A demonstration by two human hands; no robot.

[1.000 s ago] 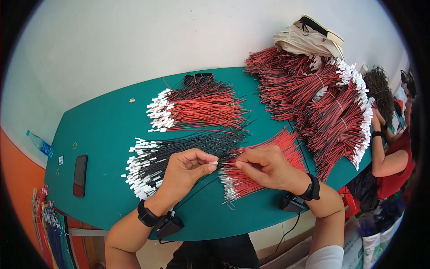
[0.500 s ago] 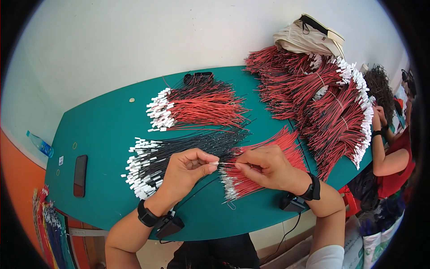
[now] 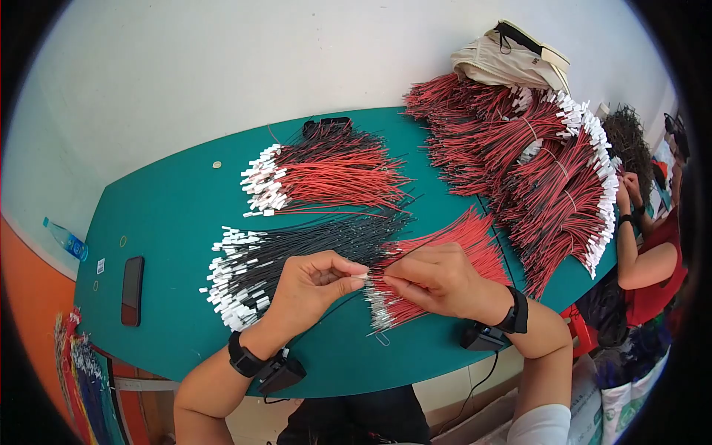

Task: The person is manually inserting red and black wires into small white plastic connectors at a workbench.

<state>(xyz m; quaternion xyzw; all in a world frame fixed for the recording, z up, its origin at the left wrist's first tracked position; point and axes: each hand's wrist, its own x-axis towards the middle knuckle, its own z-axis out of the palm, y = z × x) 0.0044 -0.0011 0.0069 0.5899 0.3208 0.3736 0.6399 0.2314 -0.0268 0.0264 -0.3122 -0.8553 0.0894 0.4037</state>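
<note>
the big red-and-black wire pile (image 3: pixel 504 163) at upper right looks finished; the black wires (image 3: pixel 319 245) and red wires (image 3: pixel 452 241) at centre look left to do; mid-frame, the left hand (image 3: pixel 315 285) grips a white plug (image 3: pixel 363 277); the right hand (image 3: pixel 441 278) pinches, apparently, a thin wire (image 3: pixel 377 278) beside it

Heaped wires (image 3: pixel 319 239) and white connectors (image 3: pixel 239 313) covering a table (image 3: pixel 182 215) suggest an assembly workshop.

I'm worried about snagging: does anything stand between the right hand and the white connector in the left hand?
Nothing visible blocks the right hand from the white connector pinched in the left hand; only a thin wire seems to bridge the narrow gap.
</note>
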